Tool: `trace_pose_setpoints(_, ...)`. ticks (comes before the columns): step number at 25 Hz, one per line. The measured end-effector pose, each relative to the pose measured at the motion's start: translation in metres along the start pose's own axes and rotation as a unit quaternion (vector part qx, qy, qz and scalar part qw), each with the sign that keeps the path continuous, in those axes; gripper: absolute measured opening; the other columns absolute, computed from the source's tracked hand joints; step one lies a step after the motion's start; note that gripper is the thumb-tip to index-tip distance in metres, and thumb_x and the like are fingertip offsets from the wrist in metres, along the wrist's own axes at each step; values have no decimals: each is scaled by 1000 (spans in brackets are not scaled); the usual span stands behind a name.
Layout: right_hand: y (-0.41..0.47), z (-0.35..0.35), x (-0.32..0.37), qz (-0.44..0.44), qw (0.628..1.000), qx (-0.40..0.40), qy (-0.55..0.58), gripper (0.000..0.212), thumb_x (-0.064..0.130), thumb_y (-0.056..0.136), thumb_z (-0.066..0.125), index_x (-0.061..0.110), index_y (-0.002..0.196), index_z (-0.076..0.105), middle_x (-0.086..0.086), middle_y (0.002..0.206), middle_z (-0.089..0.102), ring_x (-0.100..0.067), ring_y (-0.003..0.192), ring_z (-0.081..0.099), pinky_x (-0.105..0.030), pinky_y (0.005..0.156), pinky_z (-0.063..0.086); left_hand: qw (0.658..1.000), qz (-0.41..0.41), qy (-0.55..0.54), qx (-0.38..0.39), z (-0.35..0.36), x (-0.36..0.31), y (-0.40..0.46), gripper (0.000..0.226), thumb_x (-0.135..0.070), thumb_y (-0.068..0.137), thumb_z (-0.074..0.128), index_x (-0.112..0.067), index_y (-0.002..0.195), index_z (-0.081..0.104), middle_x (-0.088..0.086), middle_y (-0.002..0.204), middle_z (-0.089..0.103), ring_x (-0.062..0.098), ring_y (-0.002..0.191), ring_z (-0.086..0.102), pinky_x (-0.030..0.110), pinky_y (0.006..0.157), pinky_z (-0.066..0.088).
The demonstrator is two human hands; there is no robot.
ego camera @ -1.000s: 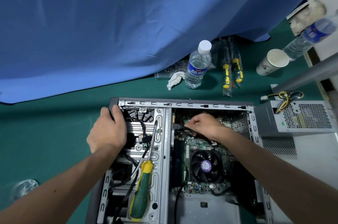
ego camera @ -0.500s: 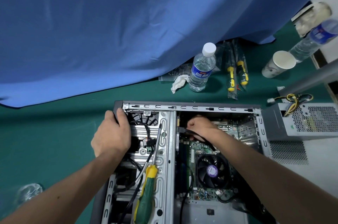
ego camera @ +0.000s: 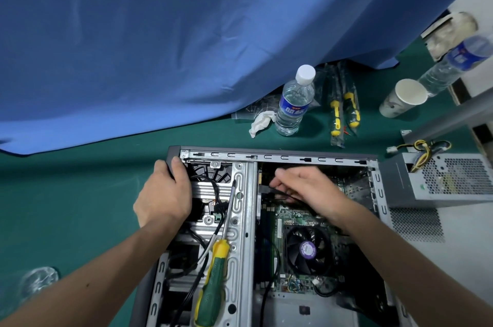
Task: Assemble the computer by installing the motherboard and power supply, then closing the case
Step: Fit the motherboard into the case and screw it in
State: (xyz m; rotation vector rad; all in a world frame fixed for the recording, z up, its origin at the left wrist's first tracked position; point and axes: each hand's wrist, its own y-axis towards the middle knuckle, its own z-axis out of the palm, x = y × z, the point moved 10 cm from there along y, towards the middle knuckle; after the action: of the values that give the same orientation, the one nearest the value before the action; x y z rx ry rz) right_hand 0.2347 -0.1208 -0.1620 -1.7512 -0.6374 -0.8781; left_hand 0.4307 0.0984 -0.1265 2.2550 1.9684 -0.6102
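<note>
- Your left hand [ego camera: 164, 197] grips the far-left corner of the open case [ego camera: 280, 154].
- Your right hand [ego camera: 310, 193] pinches what looks like a black cable [ego camera: 269, 189] over the motherboard [ego camera: 293, 216], which lies inside the case.
- The power supply [ego camera: 448, 180] sits outside, just right of it.

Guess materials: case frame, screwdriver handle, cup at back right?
Case frame: looks like bare stamped sheet steel, dull silver with pressed slots and holes. Screwdriver handle: probably moulded plastic or rubber, green with yellow collar, slight sheen. Cup: likely paper, matte white inside with a rolled rim and a printed outer wall.
</note>
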Motion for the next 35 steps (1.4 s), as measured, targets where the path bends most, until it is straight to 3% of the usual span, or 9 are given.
trace_pose_setpoints(4,2,18,14,6,998,29,-51,24,33,98,59,15,86,71,13,60,66,4,54,55,-21,63,41,1000,4,-3,0,1,-2,0,48,-55,100,14,-17,83,37,1,68,47,33,73,50,41,70,35)
trace_pose_setpoints(7,6,12,17,36,995,-4,-92,27,37,96,60,17,82,72,15,59,66,5,46,49,-22,58,38,1000,4,2,-5,0,-2,2,48,-54,100,13,-16,85,38,1,67,45,32,73,49,41,71,35)
trace_pose_setpoints(14,1,13,14,26,998,-13,-54,23,39,96,60,23,82,71,8,65,70,-18,60,49,-31,62,40,1000,4,-4,-3,2,-2,1,50,-56,99,13,-16,86,39,4,70,49,34,76,52,42,72,37)
trace_pose_setpoints(18,-5,14,14,10,998,6,-59,22,39,98,58,26,85,70,10,71,72,-19,59,43,-31,57,35,1000,-4,1,-1,2,1,1,48,-56,99,14,-17,84,38,1,67,44,33,75,50,41,71,36)
trace_pose_setpoints(22,2,15,15,30,997,-18,-74,22,34,98,59,23,82,70,8,71,72,-12,45,38,-20,42,30,1000,4,-2,-11,1,2,5,50,-57,98,13,-17,85,39,2,68,46,33,75,51,41,71,36)
trace_pose_setpoints(27,-6,9,7,30,998,-9,-61,17,37,97,59,30,86,71,13,76,73,-17,64,53,-34,64,44,1000,12,-5,-6,3,-3,0,51,-57,99,12,-16,89,41,5,72,50,33,76,51,41,71,36)
trace_pose_setpoints(31,-2,12,11,43,995,-45,-77,21,30,97,60,27,80,71,13,73,72,-7,62,57,-32,68,50,1000,7,2,-13,1,3,7,51,-57,99,12,-16,90,41,3,69,46,33,76,50,41,72,36)
trace_pose_setpoints(33,-2,13,15,43,994,-33,-98,18,31,97,60,27,84,72,13,75,73,-2,61,58,-33,67,53,1000,2,2,-6,3,5,6,51,-57,99,12,-16,90,41,4,71,48,34,77,51,42,73,38)
trace_pose_setpoints(35,-12,9,19,31,995,-25,-92,14,33,97,60,28,95,73,13,82,74,0,70,63,-34,78,55,1000,2,-4,-1,4,3,2,52,-57,99,13,-16,90,41,6,74,50,34,78,51,43,74,38)
